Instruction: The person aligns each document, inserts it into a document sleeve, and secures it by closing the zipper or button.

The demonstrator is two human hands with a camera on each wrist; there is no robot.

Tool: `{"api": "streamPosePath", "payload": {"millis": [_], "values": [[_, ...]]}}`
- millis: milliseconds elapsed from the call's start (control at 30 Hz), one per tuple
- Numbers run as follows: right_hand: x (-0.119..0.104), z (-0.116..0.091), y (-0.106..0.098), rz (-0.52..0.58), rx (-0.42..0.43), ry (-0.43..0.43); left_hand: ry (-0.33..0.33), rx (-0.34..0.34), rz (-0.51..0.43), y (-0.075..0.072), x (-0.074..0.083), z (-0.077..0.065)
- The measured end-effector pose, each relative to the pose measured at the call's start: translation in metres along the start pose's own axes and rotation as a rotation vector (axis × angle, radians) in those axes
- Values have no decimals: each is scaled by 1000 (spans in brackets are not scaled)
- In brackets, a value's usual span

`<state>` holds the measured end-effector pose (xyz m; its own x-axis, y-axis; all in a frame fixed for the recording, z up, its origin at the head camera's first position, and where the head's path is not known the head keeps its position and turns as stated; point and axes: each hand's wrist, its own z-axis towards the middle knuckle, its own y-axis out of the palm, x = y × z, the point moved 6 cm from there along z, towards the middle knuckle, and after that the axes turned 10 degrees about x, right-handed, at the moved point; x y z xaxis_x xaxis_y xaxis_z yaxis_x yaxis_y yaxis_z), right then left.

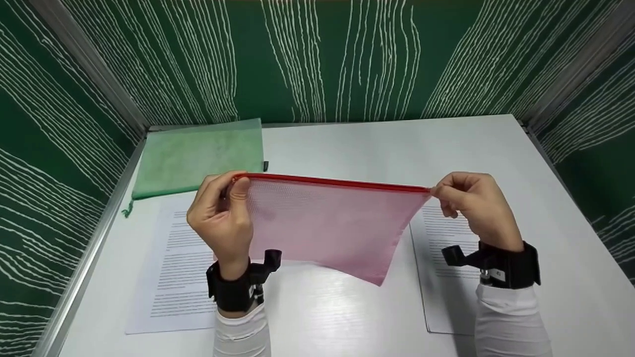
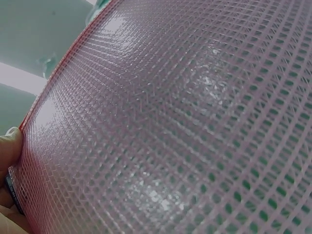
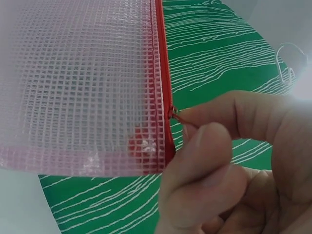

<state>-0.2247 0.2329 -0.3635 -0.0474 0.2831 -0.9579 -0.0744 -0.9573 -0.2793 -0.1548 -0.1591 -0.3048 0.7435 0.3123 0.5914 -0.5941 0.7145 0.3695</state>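
Observation:
A pink mesh zipper pouch (image 1: 327, 228) hangs above the table, its red zipper edge (image 1: 337, 183) stretched between both hands. At the top left corner the left hand (image 1: 223, 218) pinches the pouch between thumb and fingers. My right hand (image 1: 476, 203) is at the other end of the zipper. In the right wrist view, thumb and forefinger pinch the small zipper pull (image 3: 174, 113) close to the pouch's corner. The left wrist view is filled mostly by the mesh (image 2: 161, 112), with a bit of thumb (image 2: 9, 146) at the zipper's end.
A green mesh pouch (image 1: 198, 153) lies at the back left of the white table (image 1: 317, 312). Printed sheets (image 1: 173, 277) lie on the left, and another stack of printed paper (image 1: 446, 297) is under the right arm. Green walls with white lines surround the table.

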Motion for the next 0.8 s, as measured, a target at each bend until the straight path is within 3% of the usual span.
{"api": "streamPosePath", "payload": {"millis": [533,800], "values": [[5,0,-13,30,29,25,-8,24,-6,-3,1,2],[8,0,-15,61,22,34,-6,0,3,0,1,1]]}}
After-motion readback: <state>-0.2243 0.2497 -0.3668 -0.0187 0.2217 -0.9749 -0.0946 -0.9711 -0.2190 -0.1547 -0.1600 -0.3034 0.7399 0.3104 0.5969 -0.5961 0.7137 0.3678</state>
